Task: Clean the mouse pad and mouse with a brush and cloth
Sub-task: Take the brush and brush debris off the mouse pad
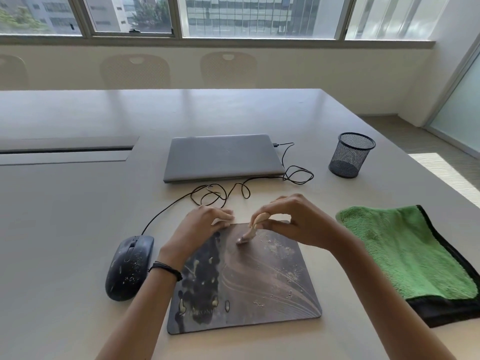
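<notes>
**Brushing crumbs off the pad, mouse still waiting**

My right hand (298, 224) pinches a small pale brush (250, 229) between thumb and fingertips, bristle end down on the mouse pad (249, 284) near its upper middle. My left hand (200, 229) holds nothing; it lies flat with fingers spread on the pad's upper left corner, pinning it to the table (78, 203).

The pad sits at lower centre of the frame, streaked and dotted with pale grit, heaviest toward its right side. The mouse (128, 267) rests just beside the pad's left edge, also speckled, its cable (220, 194) looping up toward the closed laptop (223, 157). The green cloth (405, 253) lies folded at the right of the frame, apart from the pad.

What could go wrong, as I judge it: a hard stroke toward the left would flick grit onto the mouse, and one toward the right could land it on the clean cloth. If I lift my left hand, the pad may slide under the brush. My grip on the brush is light and high on the handle, so pressing harder could twist it out of my fingers.

Count: one pad, one mouse, one brush, one cloth, one laptop, one mesh cup (352, 154) at upper right.
</notes>
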### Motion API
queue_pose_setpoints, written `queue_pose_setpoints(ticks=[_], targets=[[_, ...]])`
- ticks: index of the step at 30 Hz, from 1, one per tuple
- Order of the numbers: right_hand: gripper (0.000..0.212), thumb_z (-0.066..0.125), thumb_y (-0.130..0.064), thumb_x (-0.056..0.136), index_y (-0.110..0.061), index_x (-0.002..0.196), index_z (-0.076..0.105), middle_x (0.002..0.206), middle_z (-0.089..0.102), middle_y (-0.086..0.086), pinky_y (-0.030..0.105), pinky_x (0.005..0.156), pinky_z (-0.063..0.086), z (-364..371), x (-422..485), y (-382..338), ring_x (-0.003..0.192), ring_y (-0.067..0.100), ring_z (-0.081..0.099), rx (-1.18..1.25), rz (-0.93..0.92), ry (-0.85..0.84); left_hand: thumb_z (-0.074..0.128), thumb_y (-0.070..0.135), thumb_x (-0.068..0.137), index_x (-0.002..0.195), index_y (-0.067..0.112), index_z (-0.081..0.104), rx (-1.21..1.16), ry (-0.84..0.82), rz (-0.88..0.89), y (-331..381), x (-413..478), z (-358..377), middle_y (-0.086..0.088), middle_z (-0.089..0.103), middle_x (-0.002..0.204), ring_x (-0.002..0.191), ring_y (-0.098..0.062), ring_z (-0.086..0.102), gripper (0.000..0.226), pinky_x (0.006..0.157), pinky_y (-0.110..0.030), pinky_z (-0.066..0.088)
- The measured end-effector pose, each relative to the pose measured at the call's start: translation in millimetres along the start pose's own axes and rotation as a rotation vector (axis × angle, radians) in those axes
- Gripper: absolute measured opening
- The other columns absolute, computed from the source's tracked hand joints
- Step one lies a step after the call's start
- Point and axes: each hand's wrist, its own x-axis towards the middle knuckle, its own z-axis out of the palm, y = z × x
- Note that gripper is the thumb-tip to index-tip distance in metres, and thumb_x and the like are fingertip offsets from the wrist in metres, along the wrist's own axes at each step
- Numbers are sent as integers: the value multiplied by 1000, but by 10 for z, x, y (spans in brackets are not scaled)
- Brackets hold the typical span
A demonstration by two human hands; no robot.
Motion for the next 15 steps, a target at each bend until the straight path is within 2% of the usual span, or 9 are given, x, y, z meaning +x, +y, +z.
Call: queue_pose_setpoints(ticks=[3, 6, 8, 11, 15], targets=[[14, 66, -16, 85, -9, 94, 73, 84, 73, -3, 18, 71, 49, 70, 82, 9, 74, 3, 63, -20, -25, 98, 61, 22, 87, 111, 29, 68, 22, 0, 10, -11, 3, 15, 15, 61, 124, 110, -5, 60, 26, 96, -23, 46], [15, 64, -19, 86, -11, 94, 73, 86, 68, -15, 15, 74, 46, 158, 119, 37, 73, -2, 61, -42, -10, 94, 61, 22, 87, 111, 28, 67, 22, 8, 6, -23, -3, 21, 15, 61, 124, 111, -5, 59, 26, 96, -25, 47], [15, 64, -20, 86, -13, 95, 73, 87, 68, -17, 13, 78, 44, 221, 103, 46, 74, -4, 60, -56, -1, 104, 61, 23, 87, 111, 29, 67, 17, 14, 8, -28, -4, 14, 15, 61, 124, 111, -5, 59, 25, 96, -24, 46], [17, 65, -23, 84, -15, 97, 73, 91, 74, -7, 14, 85, 42, 301, 41, 37, 77, -3, 61, -51, 6, 77, 59, 24, 88, 112, 28, 67, 12, 5, 20, -19, 0, 9, 13, 61, 125, 112, -5, 58, 25, 97, -23, 45], [14, 63, -27, 87, -21, 95, 72, 88, 74, -8, 24, 90, 41, 220, -25, 12, 71, 10, 63, -77, 29, 0, 57, 27, 89, 114, 26, 66, 14, 11, 17, -5, 1, 13, 11, 60, 126, 115, -4, 56, 27, 97, -19, 41]])
